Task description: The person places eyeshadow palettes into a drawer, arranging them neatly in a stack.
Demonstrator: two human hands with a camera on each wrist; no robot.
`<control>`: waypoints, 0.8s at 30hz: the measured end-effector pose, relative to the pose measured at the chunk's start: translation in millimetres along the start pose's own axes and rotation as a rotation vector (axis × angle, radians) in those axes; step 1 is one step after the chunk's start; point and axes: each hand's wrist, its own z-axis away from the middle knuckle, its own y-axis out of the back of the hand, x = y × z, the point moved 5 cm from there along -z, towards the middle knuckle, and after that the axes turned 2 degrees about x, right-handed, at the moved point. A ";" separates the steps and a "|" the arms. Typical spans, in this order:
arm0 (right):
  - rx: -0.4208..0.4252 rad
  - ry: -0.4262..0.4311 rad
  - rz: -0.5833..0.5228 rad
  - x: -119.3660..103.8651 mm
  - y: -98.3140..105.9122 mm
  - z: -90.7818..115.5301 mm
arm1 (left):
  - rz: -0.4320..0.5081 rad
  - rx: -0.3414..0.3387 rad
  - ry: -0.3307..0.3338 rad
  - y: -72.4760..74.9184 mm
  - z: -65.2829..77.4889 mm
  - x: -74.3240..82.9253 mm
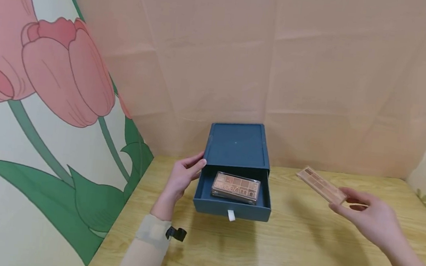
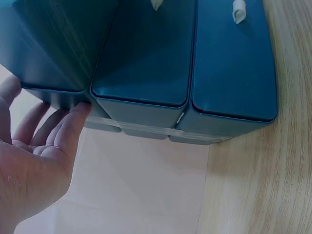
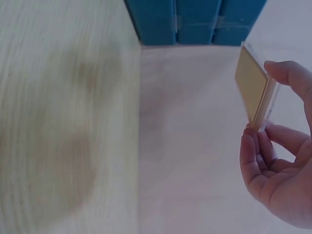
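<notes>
A dark blue drawer box (image 1: 236,146) stands on the table, its top drawer (image 1: 209,207) pulled out. Inside that drawer lies a clear-lidded eyeshadow palette (image 1: 235,187) with lettering on it; whether others lie beneath it I cannot tell. My left hand (image 1: 183,175) rests against the box's left side, thumb near the top edge and fingers on the side wall, as the left wrist view shows. To the right of the box, my right hand (image 1: 372,217) pinches one end of another eyeshadow palette (image 1: 321,185) between thumb and fingers, holding it above the table.
Two closed drawers (image 2: 144,58) with white pull tabs sit below the pulled-out one. The wood-grain table (image 1: 301,253) ends at a pinkish cloth backdrop (image 1: 318,74). A tulip-patterned panel (image 1: 68,72) stands along the left. A small black device (image 1: 176,233) is strapped at my left wrist.
</notes>
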 end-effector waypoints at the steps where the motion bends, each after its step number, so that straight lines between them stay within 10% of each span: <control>1: 0.007 0.008 -0.002 -3.7 0.6 0.5 | 0.000 0.002 0.003 0.0 -0.1 0.2; 24: 0.098 0.232 -0.043 -85.8 1.3 11.8 | -0.011 0.006 0.019 0.3 0.4 0.7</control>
